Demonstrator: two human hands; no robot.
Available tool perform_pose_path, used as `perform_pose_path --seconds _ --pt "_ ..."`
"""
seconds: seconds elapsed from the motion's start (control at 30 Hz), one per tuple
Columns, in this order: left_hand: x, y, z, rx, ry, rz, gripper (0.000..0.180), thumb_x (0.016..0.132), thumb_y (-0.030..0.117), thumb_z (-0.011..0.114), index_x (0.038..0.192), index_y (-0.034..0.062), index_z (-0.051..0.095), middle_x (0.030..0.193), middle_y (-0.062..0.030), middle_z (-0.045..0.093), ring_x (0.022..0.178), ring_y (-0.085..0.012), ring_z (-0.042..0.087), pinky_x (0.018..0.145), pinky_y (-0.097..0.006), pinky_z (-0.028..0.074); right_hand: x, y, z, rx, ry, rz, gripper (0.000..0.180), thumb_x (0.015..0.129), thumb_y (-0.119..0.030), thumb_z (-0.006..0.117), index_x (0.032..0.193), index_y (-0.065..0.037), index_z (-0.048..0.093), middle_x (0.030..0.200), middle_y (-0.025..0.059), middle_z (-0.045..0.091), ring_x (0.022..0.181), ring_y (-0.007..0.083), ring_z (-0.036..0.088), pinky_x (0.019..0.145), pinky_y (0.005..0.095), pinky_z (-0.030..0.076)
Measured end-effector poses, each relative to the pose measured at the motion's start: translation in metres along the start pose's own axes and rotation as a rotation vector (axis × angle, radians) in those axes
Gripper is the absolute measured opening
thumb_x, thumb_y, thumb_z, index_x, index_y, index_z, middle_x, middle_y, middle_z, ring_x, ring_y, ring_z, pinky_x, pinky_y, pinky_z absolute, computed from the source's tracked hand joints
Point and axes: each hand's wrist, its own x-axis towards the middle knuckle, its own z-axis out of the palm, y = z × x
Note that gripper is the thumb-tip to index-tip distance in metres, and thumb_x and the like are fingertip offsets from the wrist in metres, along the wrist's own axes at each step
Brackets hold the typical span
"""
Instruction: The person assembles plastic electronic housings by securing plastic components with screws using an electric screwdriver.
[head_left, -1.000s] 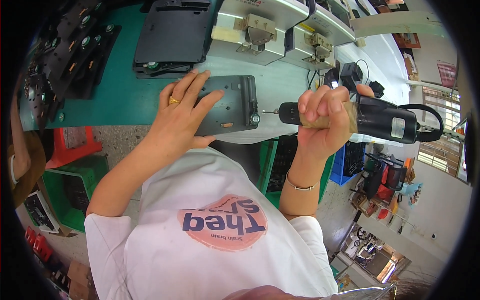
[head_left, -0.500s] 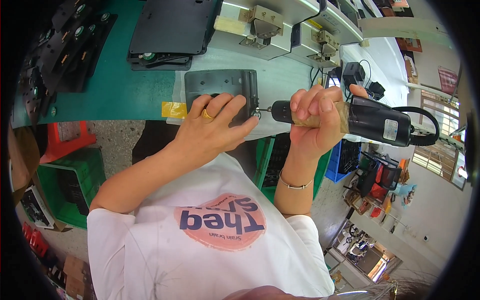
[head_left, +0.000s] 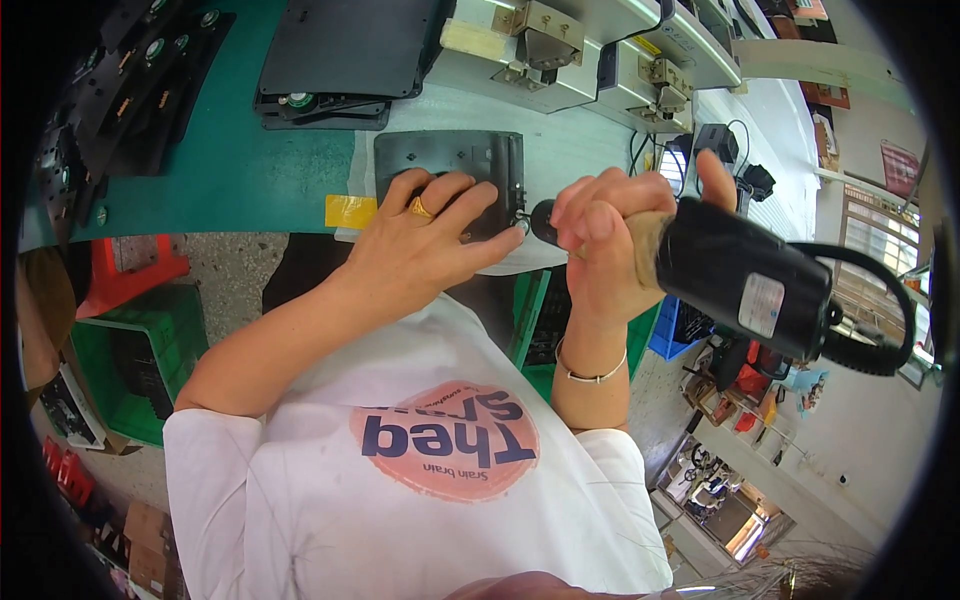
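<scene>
My left hand [head_left: 425, 245], with a gold ring, lies flat on a dark grey metal plate [head_left: 450, 160] at the near edge of the green bench, pressing it down. My right hand [head_left: 605, 250] grips a black electric screwdriver [head_left: 740, 275] held sideways. Its tip touches the plate's right edge, close to my left fingertips. A black cable runs off the tool's rear end to the right.
A larger black panel [head_left: 345, 50] lies further back on the green bench [head_left: 220, 170]. Grey metal fixtures with clamps [head_left: 545, 45] stand behind the plate. Several black parts [head_left: 110, 100] fill the far left. A red stool [head_left: 130, 270] and a green crate [head_left: 125, 360] sit under the bench.
The plate and both hands have shifted lower and nearer in the picture. My left hand slid toward the plate's right edge. The screwdriver tip stays at that edge.
</scene>
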Motion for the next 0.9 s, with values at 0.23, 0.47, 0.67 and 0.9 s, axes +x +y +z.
perform_pose_path --seconds 0.23,0.47,0.67,0.9 --pt "0.000 -0.001 0.000 -0.029 -0.001 -0.023 0.043 0.075 0.012 0.063 0.116 0.0267 0.062 0.120 -0.0079 0.053 0.118 -0.0261 0.048 0.099 -0.047 0.035 0.002 -0.001 0.006 -0.195 0.046 0.077 0.069 0.086 -0.002 0.069 0.139 -0.004 0.025 0.069 0.0054 0.055 0.051 0.0153 0.051 0.053 0.0332 0.050" --pt "0.000 -0.003 0.001 -0.043 0.007 -0.019 0.041 0.077 0.013 0.061 0.116 0.0256 0.060 0.119 -0.0083 0.052 0.118 -0.0268 0.047 0.100 -0.046 0.035 0.001 -0.002 0.014 0.076 0.134 0.063 0.053 0.081 0.013 0.063 0.122 -0.004 0.034 0.070 0.0090 0.060 0.055 0.0147 0.056 0.051 0.0279 0.051" --pt "0.000 -0.003 0.001 -0.068 0.002 -0.023 0.041 0.076 0.011 0.061 0.114 0.0248 0.060 0.118 -0.0088 0.052 0.118 -0.0270 0.048 0.101 -0.046 0.035 0.000 -0.002 0.010 0.014 0.111 0.040 0.051 0.083 0.009 0.064 0.117 -0.008 0.031 0.070 0.0093 0.058 0.054 0.0162 0.056 0.052 0.0303 0.052" --pt "0.000 -0.005 0.002 -0.024 -0.015 -0.003 0.043 0.070 0.018 0.070 0.112 0.0278 0.064 0.116 -0.0052 0.053 0.118 -0.0243 0.048 0.100 -0.047 0.034 -0.006 -0.009 0.009 0.023 0.090 0.059 0.061 0.086 0.002 0.065 0.130 -0.013 0.026 0.070 0.0061 0.055 0.051 0.0179 0.054 0.055 0.0366 0.054"
